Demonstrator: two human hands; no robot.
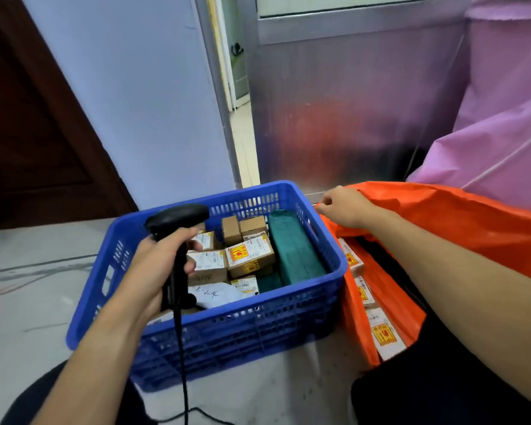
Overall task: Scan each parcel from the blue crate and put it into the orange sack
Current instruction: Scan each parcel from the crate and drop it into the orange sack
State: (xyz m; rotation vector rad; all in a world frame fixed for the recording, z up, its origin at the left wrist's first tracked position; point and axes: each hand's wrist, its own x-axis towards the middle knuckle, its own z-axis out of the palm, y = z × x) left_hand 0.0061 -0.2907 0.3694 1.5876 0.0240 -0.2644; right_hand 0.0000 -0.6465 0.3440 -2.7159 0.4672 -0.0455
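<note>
Your bare forearms stretch forward. Your left hand [157,262] curls round the grip of a black corded scanner [178,217] above the blue crate [227,329]. Your right hand [345,207] pinches the thin, crinkly rim of the orange sack [460,216]. Between your hands, in the crate, lie small cardboard parcels [249,256] with glossy labels: probably light and stiff, best taken across opposite sides. Nearer your right hand, a long green wrapped parcel [295,253] looks soft, likely to sag; grip it mid-length.
</note>
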